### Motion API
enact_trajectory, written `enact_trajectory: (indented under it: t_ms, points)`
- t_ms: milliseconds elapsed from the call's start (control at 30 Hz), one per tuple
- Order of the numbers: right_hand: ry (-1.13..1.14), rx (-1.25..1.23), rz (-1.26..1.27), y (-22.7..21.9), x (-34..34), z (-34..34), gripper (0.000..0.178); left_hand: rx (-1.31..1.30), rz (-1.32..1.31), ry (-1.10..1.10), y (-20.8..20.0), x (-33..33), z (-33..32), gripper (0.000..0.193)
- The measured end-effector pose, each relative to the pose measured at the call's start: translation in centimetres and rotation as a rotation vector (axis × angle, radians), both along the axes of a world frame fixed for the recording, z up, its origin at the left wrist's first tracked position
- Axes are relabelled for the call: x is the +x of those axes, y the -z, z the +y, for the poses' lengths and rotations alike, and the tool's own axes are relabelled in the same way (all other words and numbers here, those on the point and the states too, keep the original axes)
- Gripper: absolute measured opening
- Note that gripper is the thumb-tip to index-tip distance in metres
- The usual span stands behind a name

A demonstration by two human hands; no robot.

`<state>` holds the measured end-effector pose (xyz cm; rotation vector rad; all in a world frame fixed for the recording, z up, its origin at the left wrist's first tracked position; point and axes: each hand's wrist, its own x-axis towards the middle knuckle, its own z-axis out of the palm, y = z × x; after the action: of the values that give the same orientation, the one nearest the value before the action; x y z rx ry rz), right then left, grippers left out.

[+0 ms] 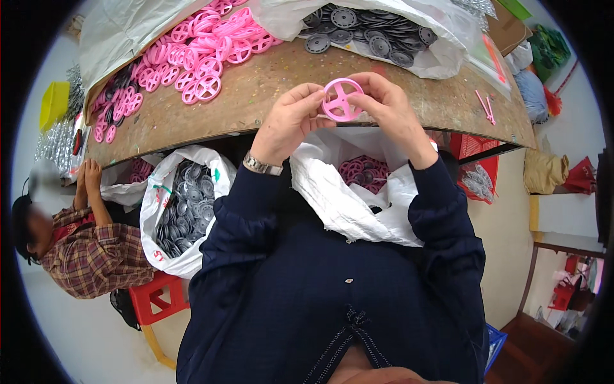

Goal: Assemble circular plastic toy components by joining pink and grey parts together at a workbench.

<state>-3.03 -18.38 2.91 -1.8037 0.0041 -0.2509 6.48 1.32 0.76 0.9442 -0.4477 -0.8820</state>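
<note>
Both hands hold one pink spoked plastic wheel [343, 100] up in front of the table's near edge. My left hand [291, 118] pinches its left rim between thumb and fingers. My right hand [390, 112] grips the right side, the thumb lying across the wheel's face. Whether a grey disc sits behind the wheel cannot be seen. Below my hands, an open white woven sack [332, 192] holds pink wheels [364, 173], some with dark centres. A large heap of pink wheels [208, 64] lies on the table at the far left.
Grey discs [377, 38] spill from a white bag at the back of the wooden table [275, 83]. A white sack of grey discs [185, 205] stands at my left, near a seated co-worker [89, 243]. Two pink sticks [487, 109] lie at the right; a red basket [476, 166] is below.
</note>
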Motion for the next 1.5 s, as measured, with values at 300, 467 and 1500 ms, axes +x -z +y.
enact_trajectory:
  t_ms: [300, 467, 1500]
  points:
    - [0.041, 0.107, 0.042, 1.6, 0.7, 0.3, 0.019, 0.182, -0.307, -0.145, 1.1, -2.1, -2.0, 0.028]
    - [0.254, -0.393, -0.095, 0.9, 2.1, -3.9, 0.024, 0.23, -0.161, -0.197, 1.2, -1.9, -1.8, 0.028]
    - [0.173, -0.007, 0.026, 1.3, 0.2, -1.1, 0.025, 0.145, -0.093, -0.196, 1.9, -1.8, -2.3, 0.028]
